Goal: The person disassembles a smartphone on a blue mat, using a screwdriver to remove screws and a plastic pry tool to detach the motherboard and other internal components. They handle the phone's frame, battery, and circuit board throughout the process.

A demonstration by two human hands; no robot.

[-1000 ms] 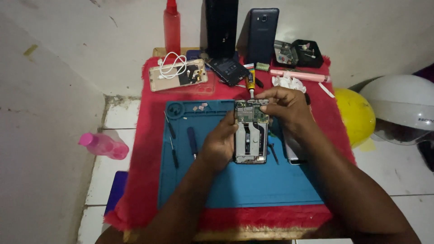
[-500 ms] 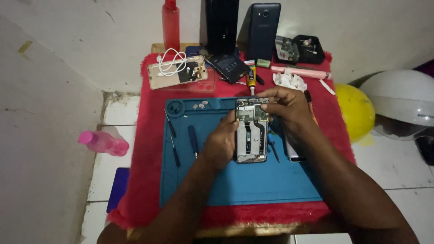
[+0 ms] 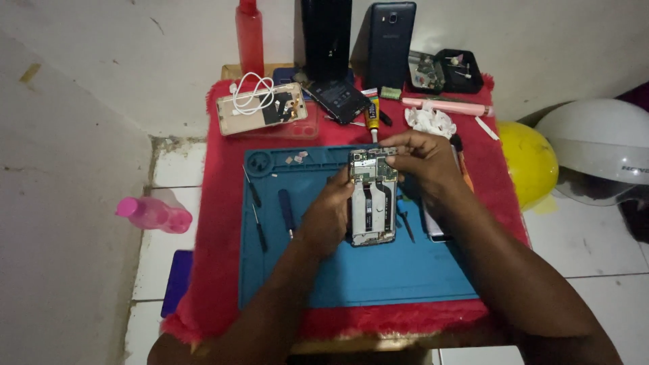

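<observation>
An opened phone with its back off lies face down on the blue repair mat, circuit board and cables showing. My left hand grips its left edge and holds it steady. My right hand rests at the phone's top right corner, fingertips pinched on the circuit board there. Whether the fingers hold a small part or tool is hidden.
Screwdrivers and a blue-handled tool lie on the mat's left. Behind, on the red cloth: a phone back with white cable, glue tube, dark phones, red bottle, parts tray. Pink bottle and yellow ball flank the table.
The view has shifted slightly. Both hands stay on the phone, with the right fingers still working at its top edge.
</observation>
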